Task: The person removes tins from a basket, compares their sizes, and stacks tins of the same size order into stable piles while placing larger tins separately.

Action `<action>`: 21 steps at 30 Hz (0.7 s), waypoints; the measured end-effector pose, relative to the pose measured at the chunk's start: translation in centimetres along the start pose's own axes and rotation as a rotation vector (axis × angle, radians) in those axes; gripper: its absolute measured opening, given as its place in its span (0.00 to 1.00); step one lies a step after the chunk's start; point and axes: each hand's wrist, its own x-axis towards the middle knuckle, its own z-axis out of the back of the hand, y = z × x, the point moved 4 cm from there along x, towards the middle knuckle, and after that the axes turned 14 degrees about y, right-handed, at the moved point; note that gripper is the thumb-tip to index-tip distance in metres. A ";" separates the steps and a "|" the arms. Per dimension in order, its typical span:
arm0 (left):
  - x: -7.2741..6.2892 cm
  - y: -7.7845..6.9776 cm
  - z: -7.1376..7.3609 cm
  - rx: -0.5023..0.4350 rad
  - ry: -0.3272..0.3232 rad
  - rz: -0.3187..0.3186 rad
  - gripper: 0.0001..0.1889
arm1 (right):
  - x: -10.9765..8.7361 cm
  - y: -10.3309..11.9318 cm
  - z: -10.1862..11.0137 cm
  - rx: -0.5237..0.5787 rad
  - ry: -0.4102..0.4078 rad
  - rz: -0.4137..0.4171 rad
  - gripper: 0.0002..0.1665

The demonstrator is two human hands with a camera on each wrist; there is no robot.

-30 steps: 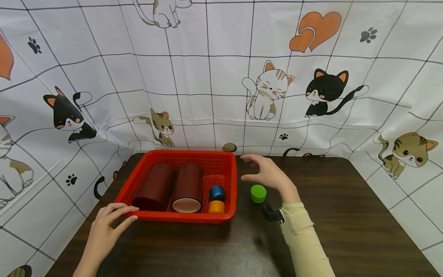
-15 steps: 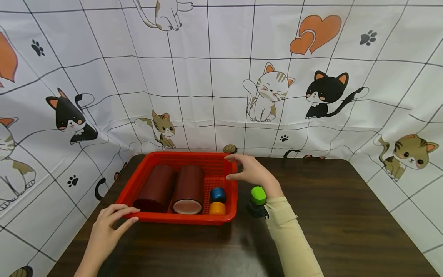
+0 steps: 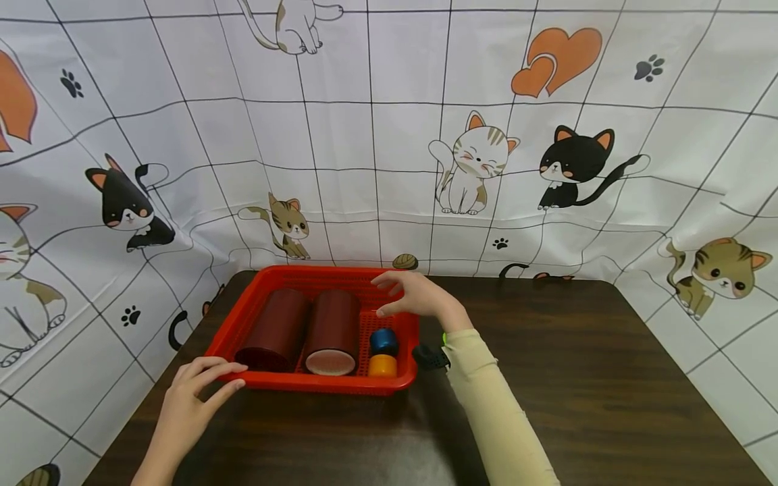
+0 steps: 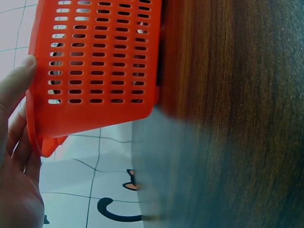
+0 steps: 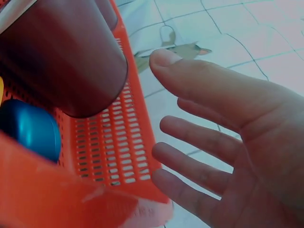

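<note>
A red slotted plastic basket (image 3: pixel 316 383) stands on the dark wooden table. My left hand (image 3: pixel 191 398) grips its near left corner, the thumb on the outer wall and the fingers beyond the rim in the left wrist view. My right hand (image 3: pixel 419 295) hangs over the basket's right side, fingers spread and holding nothing. Inside lie two dark brown cylinders, a left one (image 3: pixel 276 329) and a right one (image 3: pixel 333 327) with a pale near end. Beside them sit a small blue round piece (image 5: pixel 38 130) and a small orange round piece (image 3: pixel 383 366).
A green round piece (image 3: pixel 445 338) is almost wholly hidden behind the right sleeve (image 3: pixel 486 398); only a sliver shows. A dark wrist strap (image 3: pixel 430 357) hangs at the right wrist. A white cat-print sheet (image 3: pixel 389 135) hangs behind the table (image 3: pixel 577 378) and at both sides.
My right hand has moved left from beside the basket to over its right part, and its sleeve now covers most of the green piece. The left hand has kept its grip on the corner.
</note>
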 end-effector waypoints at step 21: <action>-0.2 0.4 -0.1 -0.018 0.005 0.002 0.19 | 4.4 0.5 -1.3 -0.004 0.406 -0.081 0.26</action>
